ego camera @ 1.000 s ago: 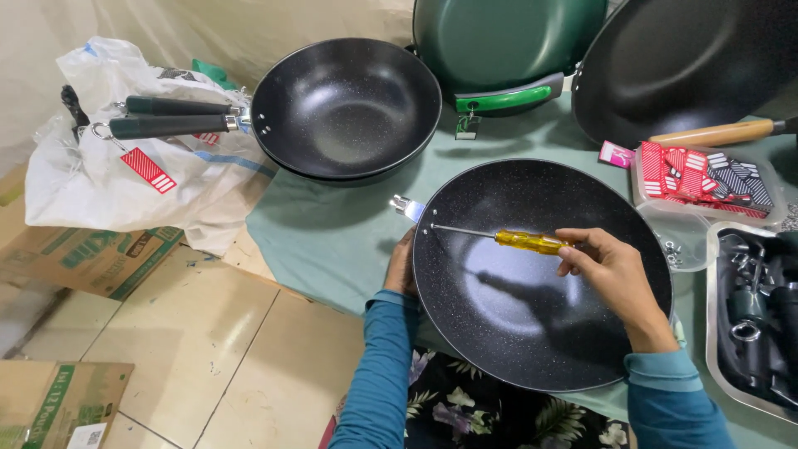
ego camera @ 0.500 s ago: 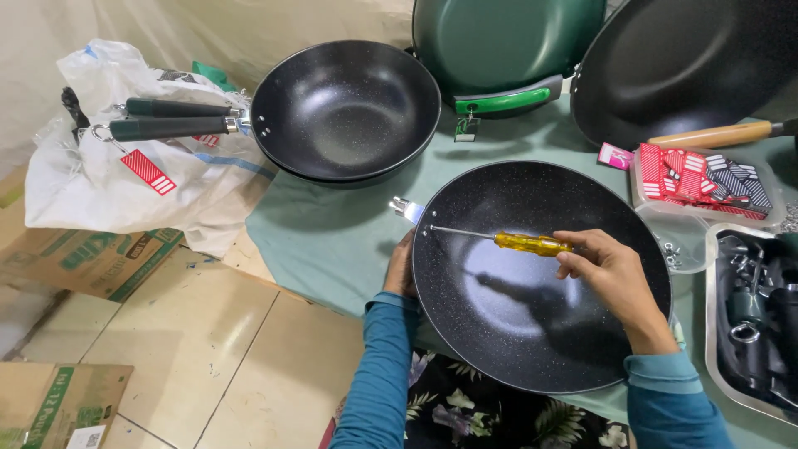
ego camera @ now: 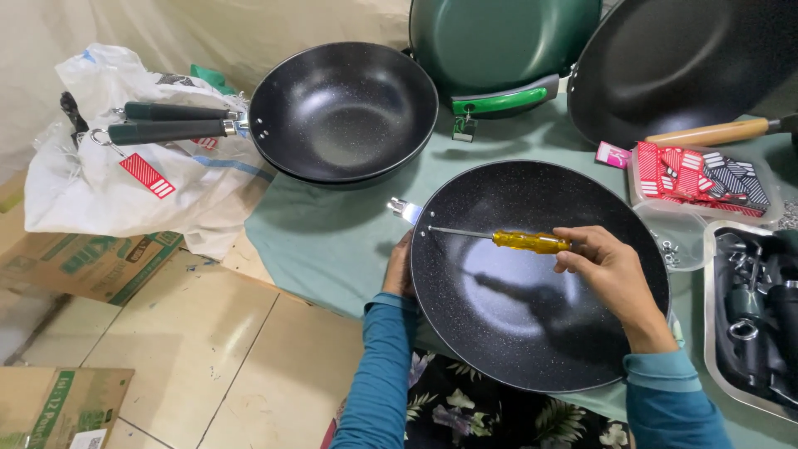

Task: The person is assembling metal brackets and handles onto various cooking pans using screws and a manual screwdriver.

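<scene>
Right hand (ego camera: 611, 270) clamped on the yellow-handled screwdriver (ego camera: 499, 239), tip at the inner wall of the black speckled pan (ego camera: 540, 324) near its metal bracket (ego camera: 405, 209) — pan lies on the green cloth (ego camera: 332, 241). Left hand (ego camera: 400, 268) grips the pan's outer rim, fingers hidden behind it. Handled black pan (ego camera: 341, 112) sits well apart, up-left.
</scene>
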